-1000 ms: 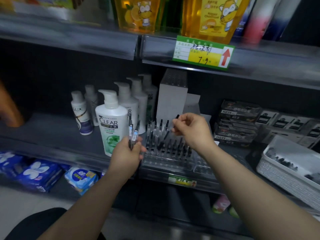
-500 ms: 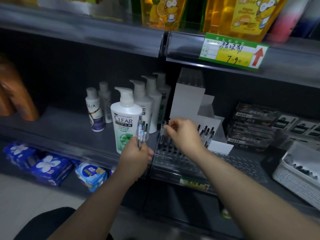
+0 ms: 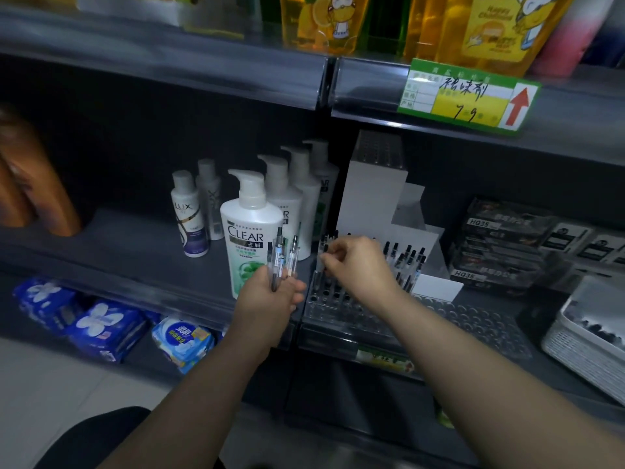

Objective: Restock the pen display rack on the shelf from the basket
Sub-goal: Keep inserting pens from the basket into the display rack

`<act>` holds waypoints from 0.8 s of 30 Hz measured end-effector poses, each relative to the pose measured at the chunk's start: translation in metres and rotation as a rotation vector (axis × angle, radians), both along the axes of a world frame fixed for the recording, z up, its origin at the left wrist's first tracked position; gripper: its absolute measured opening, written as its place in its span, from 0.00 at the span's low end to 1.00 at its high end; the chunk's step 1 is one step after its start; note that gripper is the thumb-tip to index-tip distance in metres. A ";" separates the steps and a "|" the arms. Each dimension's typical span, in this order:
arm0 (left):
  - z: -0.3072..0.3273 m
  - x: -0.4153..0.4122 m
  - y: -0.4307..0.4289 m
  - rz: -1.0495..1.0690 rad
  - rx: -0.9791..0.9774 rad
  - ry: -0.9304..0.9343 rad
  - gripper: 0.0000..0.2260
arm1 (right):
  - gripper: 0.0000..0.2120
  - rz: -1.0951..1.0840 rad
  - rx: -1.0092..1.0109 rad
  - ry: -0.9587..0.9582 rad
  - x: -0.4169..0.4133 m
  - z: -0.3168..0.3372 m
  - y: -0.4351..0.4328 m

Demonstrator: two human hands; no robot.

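Observation:
A clear stepped pen rack [image 3: 341, 308] with rows of holes sits at the shelf's front edge; black-capped pens [image 3: 407, 257] stand in its back rows. My left hand [image 3: 267, 296] grips a small bunch of pens [image 3: 282, 260] upright, just left of the rack. My right hand [image 3: 358, 265] hovers over the rack's left rear rows, fingers pinched on a single pen [image 3: 324, 252] that points down into the rack. The white basket [image 3: 581, 343] holding more dark pens rests on the shelf at the far right.
White CLEAR shampoo pump bottles [image 3: 250, 238] and small LUX bottles [image 3: 189, 214] stand left of the rack. A white card display [image 3: 375, 194] rises behind it, black boxed goods [image 3: 497, 242] to its right. Blue packs [image 3: 98, 323] lie on the shelf below.
The view has shifted left. My right hand has moved left and down with its pen, from above the rack's middle to its left rear rows. My left hand keeps its bunch.

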State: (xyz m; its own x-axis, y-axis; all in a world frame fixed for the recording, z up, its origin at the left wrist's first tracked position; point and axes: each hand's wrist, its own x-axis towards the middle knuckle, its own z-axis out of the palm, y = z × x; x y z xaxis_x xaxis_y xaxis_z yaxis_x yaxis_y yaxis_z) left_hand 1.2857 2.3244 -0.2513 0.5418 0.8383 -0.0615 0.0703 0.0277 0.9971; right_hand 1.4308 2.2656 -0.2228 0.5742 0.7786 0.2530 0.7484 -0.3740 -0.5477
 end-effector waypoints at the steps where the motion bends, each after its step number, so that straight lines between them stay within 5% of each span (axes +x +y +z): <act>1: 0.000 0.001 0.000 -0.017 -0.037 -0.025 0.04 | 0.09 -0.011 0.003 0.009 0.000 0.003 -0.002; 4: 0.001 0.004 0.000 -0.064 -0.125 -0.093 0.04 | 0.07 -0.038 0.071 0.066 -0.001 0.013 -0.011; 10: -0.004 0.008 -0.004 -0.182 -0.150 -0.097 0.04 | 0.02 0.111 0.164 0.504 -0.011 0.029 -0.026; 17: -0.002 0.008 -0.003 -0.136 -0.073 -0.032 0.05 | 0.03 0.032 0.238 0.661 0.001 0.032 -0.036; 24: -0.009 0.008 0.010 -0.003 -0.007 0.074 0.07 | 0.05 -0.146 0.381 0.406 0.023 0.025 -0.038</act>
